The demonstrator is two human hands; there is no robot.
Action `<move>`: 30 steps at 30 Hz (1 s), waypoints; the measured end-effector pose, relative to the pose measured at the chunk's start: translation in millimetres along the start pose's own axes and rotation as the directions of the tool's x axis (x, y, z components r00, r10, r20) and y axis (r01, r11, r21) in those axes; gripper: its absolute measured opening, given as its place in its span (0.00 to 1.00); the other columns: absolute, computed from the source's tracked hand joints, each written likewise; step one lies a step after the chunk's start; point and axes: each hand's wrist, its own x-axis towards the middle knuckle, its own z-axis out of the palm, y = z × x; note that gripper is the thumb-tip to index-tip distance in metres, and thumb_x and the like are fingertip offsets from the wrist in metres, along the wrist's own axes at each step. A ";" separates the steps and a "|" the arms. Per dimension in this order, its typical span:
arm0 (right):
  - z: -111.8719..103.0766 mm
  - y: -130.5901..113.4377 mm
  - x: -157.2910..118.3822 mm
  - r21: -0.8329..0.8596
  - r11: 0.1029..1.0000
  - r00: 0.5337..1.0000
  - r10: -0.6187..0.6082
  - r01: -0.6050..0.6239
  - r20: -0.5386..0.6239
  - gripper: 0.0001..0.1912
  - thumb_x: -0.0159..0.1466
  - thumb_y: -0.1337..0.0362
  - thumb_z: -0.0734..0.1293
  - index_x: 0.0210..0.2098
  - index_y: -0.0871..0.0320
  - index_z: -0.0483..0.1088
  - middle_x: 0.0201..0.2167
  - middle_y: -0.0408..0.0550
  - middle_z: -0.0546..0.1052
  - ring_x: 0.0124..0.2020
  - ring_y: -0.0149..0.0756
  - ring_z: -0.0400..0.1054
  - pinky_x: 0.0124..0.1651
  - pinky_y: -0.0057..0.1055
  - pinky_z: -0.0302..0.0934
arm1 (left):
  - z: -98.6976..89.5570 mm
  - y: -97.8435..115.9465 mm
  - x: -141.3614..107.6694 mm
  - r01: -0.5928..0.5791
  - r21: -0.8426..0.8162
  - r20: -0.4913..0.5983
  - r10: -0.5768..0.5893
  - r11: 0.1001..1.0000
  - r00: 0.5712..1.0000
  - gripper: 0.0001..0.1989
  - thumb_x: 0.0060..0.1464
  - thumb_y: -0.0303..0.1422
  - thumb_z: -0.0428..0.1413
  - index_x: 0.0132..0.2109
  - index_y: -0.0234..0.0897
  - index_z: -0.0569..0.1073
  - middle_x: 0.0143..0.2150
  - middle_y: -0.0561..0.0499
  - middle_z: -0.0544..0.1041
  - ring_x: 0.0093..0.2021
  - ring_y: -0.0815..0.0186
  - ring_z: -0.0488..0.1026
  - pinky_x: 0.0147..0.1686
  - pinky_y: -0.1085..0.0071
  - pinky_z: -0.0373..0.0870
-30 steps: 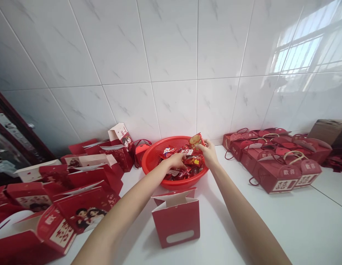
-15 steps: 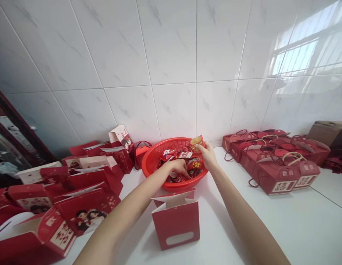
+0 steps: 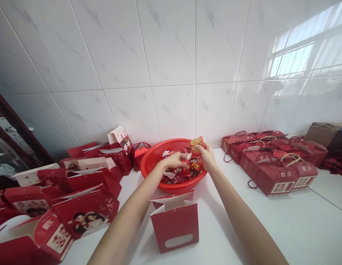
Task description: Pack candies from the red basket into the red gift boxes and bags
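A red plastic basket (image 3: 151, 158) full of wrapped candies (image 3: 173, 176) stands against the wall. Over its middle, my left hand (image 3: 173, 161) has its fingers closed on a small red candy packet (image 3: 185, 170), partly hidden by the fingers. My right hand (image 3: 209, 157), at the basket's right rim, pinches a red and gold snack packet (image 3: 197, 143) with a round biscuit-like picture on it. In front of the basket, between my forearms, an open red gift box (image 3: 175, 224) stands upright on the white table. Its inside is mostly hidden.
At left are several open red gift boxes (image 3: 85, 213) with couple pictures. Several closed red boxes with cord handles (image 3: 273, 173) stand in a group at right. A brown carton (image 3: 324, 134) sits at the far right, and the tiled wall (image 3: 173, 110) rises behind.
My left hand has lifted out from among the candies, with a red packet now at its fingers. My right hand still holds the gold packet in nearly the same place.
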 end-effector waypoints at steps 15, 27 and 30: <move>-2.4 -1.0 3.6 0.091 0.988 0.986 0.113 -0.124 0.123 0.19 0.49 0.51 0.77 0.34 0.56 0.74 0.29 0.45 0.80 0.30 0.38 0.74 0.35 0.33 0.68 | 3.7 8.8 5.4 -0.432 -0.112 -0.460 0.339 0.895 0.821 0.13 0.49 0.30 0.64 0.44 0.42 0.84 0.58 0.45 0.75 0.61 0.52 0.71 0.62 0.58 0.66; -3.1 -3.8 0.8 0.114 0.988 0.982 0.083 -0.103 0.170 0.19 0.44 0.59 0.79 0.34 0.57 0.76 0.31 0.47 0.82 0.33 0.40 0.76 0.38 0.35 0.71 | 3.7 14.4 4.1 -0.393 -0.135 -0.415 0.308 0.910 0.856 0.16 0.42 0.23 0.58 0.38 0.42 0.85 0.64 0.48 0.72 0.66 0.51 0.65 0.66 0.59 0.60; -2.1 -4.5 1.8 0.182 0.979 0.994 0.076 -0.090 0.083 0.18 0.43 0.60 0.80 0.32 0.57 0.75 0.31 0.46 0.82 0.32 0.41 0.76 0.37 0.36 0.72 | 1.4 10.4 8.5 -0.376 -0.141 -0.499 0.262 0.916 0.826 0.12 0.43 0.25 0.55 0.31 0.39 0.83 0.56 0.47 0.77 0.55 0.56 0.74 0.57 0.62 0.69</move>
